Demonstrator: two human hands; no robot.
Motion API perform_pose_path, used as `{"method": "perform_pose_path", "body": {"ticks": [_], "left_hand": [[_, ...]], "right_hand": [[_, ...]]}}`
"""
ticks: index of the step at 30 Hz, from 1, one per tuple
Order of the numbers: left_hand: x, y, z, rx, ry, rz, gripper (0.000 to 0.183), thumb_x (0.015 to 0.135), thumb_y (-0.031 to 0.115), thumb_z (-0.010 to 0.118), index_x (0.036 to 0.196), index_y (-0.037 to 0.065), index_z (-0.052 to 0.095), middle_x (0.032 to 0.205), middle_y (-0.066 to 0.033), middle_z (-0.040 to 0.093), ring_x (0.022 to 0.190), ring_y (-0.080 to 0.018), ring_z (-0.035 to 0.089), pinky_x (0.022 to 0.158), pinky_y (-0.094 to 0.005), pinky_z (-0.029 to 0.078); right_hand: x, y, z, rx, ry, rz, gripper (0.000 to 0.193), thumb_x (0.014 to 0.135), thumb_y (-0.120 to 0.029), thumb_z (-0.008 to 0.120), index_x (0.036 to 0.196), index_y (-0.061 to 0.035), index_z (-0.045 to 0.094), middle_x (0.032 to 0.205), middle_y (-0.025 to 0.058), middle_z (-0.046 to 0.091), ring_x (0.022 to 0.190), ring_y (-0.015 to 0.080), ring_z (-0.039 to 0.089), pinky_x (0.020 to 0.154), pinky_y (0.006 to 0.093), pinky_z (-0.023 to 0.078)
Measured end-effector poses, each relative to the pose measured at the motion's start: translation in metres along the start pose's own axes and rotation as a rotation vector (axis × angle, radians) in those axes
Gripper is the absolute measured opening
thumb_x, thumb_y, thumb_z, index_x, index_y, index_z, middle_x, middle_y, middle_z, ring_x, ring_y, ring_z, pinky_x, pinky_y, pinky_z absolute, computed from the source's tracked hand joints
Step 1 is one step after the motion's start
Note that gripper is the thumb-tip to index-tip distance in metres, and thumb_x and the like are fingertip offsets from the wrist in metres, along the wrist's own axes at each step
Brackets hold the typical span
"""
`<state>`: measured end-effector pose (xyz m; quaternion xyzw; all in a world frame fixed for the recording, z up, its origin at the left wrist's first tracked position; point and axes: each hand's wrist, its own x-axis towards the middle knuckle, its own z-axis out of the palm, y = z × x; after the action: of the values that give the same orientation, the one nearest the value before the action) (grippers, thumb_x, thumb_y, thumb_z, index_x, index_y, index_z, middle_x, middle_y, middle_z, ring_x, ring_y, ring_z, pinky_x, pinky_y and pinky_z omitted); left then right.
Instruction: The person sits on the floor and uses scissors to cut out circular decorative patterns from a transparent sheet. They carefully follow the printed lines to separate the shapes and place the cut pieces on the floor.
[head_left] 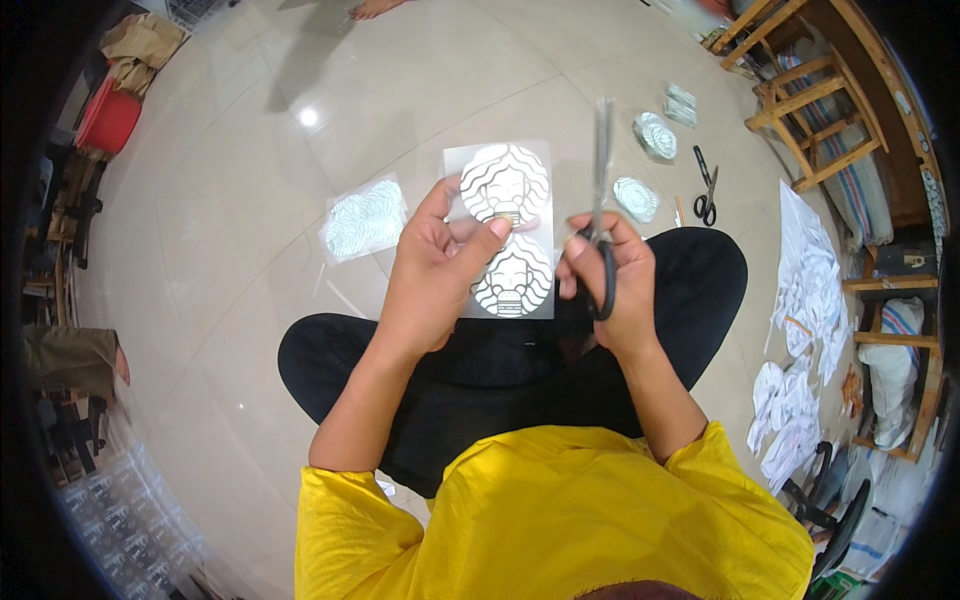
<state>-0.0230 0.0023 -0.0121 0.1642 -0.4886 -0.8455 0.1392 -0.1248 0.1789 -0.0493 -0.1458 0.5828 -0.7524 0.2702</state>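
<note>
My left hand (435, 265) grips a see-through sheet (545, 235) by its left side, thumb on top near the middle. Two round white designs (508, 178) with wavy-haired figures are printed on it, one above the other. In my right hand (625, 275) is a pair of scissors (603, 250) with black handles, fingers through the loops. Its blades point away from me, just right of the sheet and apart from it; they are blurred, so how far they are spread cannot be told. Both hands are above my crossed legs.
On the floor lie a stack of printed sheets (363, 220) at left and round cut pieces (635, 200) and bundles (655, 135) at right. Near them are a second pair of scissors (706, 205) and a black cutter (699, 160). White paper scraps (808, 270) and wooden stools (810, 110) stand farther right.
</note>
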Motion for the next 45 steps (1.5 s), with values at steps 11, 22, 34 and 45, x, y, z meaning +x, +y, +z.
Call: {"method": "perform_pose_path", "body": {"ticks": [11,22,34,45], "left_hand": [[0.005,0.004,-0.027,0.139,-0.216,-0.244,0.044,0.106,0.021,0.063,0.141,-0.005,0.056,0.119,-0.013,0.074,0.1,-0.0149,0.075,0.082,-0.0259,0.06],[-0.004,-0.046,-0.002,0.02,-0.215,0.215,0.071,0.105,0.03,0.063,0.16,-0.002,0.031,0.149,-0.0164,0.055,0.139,-0.0276,0.054,0.12,-0.0416,0.039],[0.0,0.004,-0.011,-0.28,0.2,0.142,0.037,0.108,0.02,0.062,0.137,-0.001,0.054,0.127,-0.0129,0.068,0.123,-0.0273,0.068,0.104,-0.0376,0.056],[-0.002,0.004,-0.011,-0.347,0.214,0.182,0.031,0.107,0.019,0.063,0.131,0.0,0.059,0.122,-0.0095,0.067,0.115,-0.0203,0.067,0.104,-0.0398,0.057]], "right_hand": [[0.022,-0.029,0.011,-0.022,0.009,-0.012,0.044,0.089,0.004,0.08,0.128,0.0014,0.059,0.092,0.0087,0.073,0.084,0.0115,0.069,0.075,0.0237,0.053],[0.026,-0.022,0.051,0.163,0.28,-0.208,0.044,0.09,0.0,0.08,0.126,0.0,0.055,0.095,0.009,0.072,0.08,0.0104,0.065,0.071,0.0239,0.052],[-0.005,0.007,0.036,-0.126,-0.115,-0.015,0.043,0.089,-0.002,0.083,0.125,-0.0002,0.058,0.087,0.004,0.072,0.077,0.0064,0.066,0.072,0.0199,0.051],[-0.023,0.023,0.03,-0.066,-0.399,0.051,0.035,0.093,-0.007,0.081,0.12,0.0006,0.06,0.079,-0.0003,0.068,0.069,0.0022,0.062,0.066,0.0169,0.046]]}}
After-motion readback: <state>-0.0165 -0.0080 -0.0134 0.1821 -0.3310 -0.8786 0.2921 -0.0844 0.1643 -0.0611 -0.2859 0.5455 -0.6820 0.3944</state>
